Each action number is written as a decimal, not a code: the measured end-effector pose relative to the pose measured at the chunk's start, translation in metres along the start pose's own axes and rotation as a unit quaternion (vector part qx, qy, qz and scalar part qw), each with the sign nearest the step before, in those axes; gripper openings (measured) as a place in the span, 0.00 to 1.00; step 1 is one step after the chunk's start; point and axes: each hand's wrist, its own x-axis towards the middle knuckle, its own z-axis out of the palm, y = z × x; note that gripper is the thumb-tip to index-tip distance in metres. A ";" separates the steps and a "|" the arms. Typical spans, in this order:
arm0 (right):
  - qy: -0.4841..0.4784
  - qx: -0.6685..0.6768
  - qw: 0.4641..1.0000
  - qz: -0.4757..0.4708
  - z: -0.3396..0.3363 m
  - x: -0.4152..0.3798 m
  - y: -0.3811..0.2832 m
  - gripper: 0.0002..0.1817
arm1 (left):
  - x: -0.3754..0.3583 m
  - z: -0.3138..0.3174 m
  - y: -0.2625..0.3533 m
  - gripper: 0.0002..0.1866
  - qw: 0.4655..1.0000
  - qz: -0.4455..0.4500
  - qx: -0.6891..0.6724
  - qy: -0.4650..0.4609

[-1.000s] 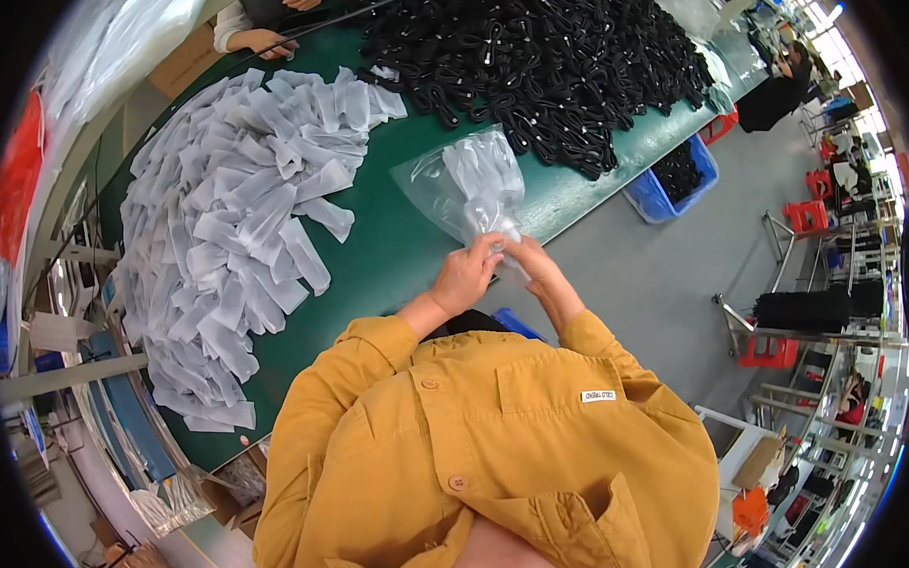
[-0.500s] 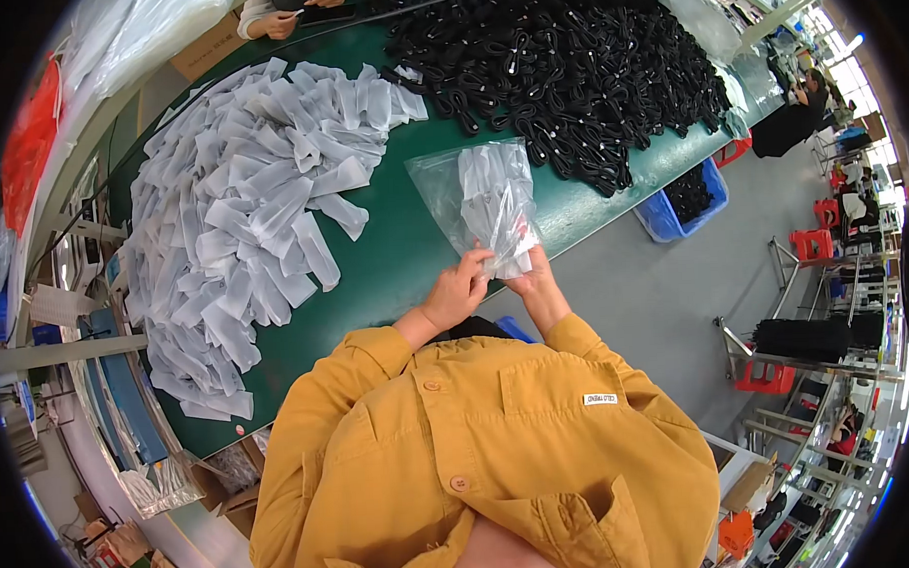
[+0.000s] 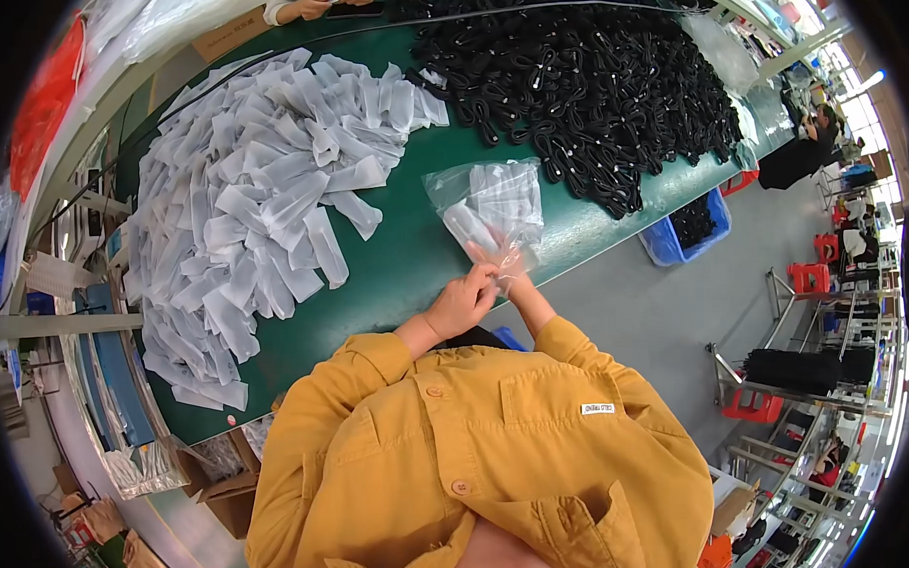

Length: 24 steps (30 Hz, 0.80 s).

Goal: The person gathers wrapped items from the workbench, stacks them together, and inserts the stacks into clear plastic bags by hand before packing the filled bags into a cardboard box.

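A clear plastic bag (image 3: 529,249) lies over the green table's front edge with several frosted white packets (image 3: 506,194) inside. One frosted packet (image 3: 464,224) leans left, apart from the others. My left hand (image 3: 462,304) is closed, its thumb and fingers pinching the bag's near edge. My right hand (image 3: 506,266) reaches into the bag's mouth, and its fingers show through the plastic, stretched apart against the near end of the leaning packet.
A big heap of frosted white packets (image 3: 261,191) covers the left of the green table (image 3: 393,251). Coiled black cables (image 3: 578,89) are piled at the back right. Another person's hands (image 3: 315,5) are at the far edge. A blue bin (image 3: 663,239) stands on the floor at right.
My right hand has moved further into the bag, and one packet now leans left of the others. The bag has slumped nearer the table. My left hand keeps its pinch on the edge.
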 end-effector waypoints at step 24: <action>0.083 -0.109 0.980 -0.143 0.000 0.034 -0.038 0.31 | -0.007 -0.028 -0.004 0.20 0.991 -0.101 -0.033 -0.077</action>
